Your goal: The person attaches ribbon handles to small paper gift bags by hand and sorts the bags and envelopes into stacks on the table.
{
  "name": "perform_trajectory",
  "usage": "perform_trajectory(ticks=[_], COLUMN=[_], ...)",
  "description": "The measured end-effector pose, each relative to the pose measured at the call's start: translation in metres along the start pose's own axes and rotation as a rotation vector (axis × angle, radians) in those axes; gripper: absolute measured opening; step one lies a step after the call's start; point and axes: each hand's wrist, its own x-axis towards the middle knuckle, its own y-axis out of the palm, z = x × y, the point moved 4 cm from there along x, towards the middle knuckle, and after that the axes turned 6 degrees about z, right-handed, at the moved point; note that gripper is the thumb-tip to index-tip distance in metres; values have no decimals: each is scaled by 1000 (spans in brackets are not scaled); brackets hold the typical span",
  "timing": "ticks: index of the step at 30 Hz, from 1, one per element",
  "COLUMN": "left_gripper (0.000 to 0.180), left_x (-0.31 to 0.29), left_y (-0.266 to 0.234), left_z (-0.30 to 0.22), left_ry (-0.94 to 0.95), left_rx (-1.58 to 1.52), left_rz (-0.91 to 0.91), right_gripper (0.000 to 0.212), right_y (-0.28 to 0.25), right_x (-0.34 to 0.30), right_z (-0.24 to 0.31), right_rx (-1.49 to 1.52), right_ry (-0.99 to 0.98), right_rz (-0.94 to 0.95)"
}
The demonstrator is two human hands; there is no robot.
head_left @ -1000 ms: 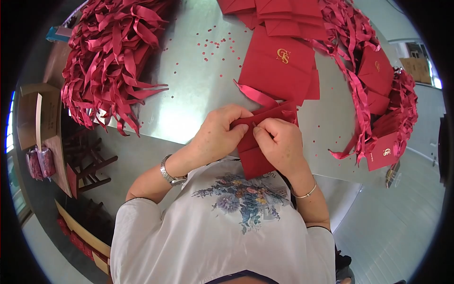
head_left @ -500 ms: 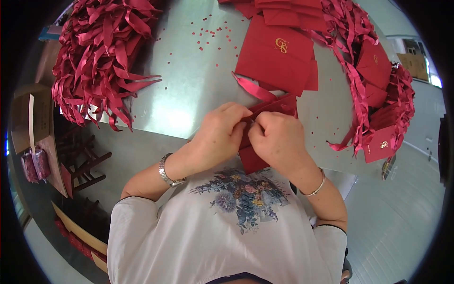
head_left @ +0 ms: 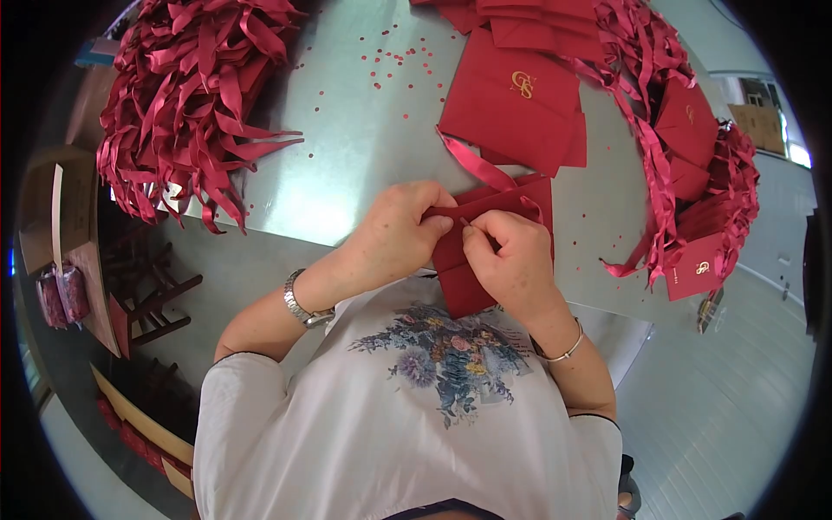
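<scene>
A small red paper bag (head_left: 465, 282) lies at the table's near edge, between my two hands. My left hand (head_left: 403, 232) grips its left side, thumb and fingers closed on the paper. The fingers of my right hand (head_left: 511, 256) are pinched around a ribbon (head_left: 531, 206) at the bag's upper part. Another stretch of pink-red ribbon (head_left: 477, 163) runs up and left from the bag's top. Just beyond lies a stack of flat red bags (head_left: 511, 104) with a gold emblem on the top one.
A big heap of ribboned red bags (head_left: 186, 113) covers the table's left side. More ribboned bags (head_left: 689, 173) line the right edge. Red paper dots (head_left: 399, 59) are scattered on the shiny metal table (head_left: 334, 165). Dark wooden stools (head_left: 156, 295) stand at the lower left.
My right hand has drawn slightly down and away from the left, showing more of the bag and a ribbon loop. My left hand keeps its hold on the bag.
</scene>
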Motion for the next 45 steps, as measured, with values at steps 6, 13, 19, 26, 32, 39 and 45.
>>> perform_trajectory(ticks=[6,13,19,26,32,39,45], left_gripper=[13,20,14,12,17,20,13], left_x=[-5,-4,-2,-4,-7,1,13], left_y=[5,5,4,3,4,-10,-15], left_z=[1,-1,3,5,5,6,-8], left_ry=[177,311,232,169,279,182,341], left_rx=[92,174,90,130,207,-159,144], left_rz=[-58,-44,-71,-98,-55,133,343], right_gripper=[14,17,16,18,17,14,17], right_y=[3,6,9,8,10,2,10], right_x=[5,11,12,9,11,2,-15], right_z=[-2,23,20,6,23,16,15], right_rx=[-37,-559,-567,-289,-620,-502,-567], right_ry=[71,-107,-114,27,-152,-380,-366], right_rz=[1,70,114,38,35,-50,-115])
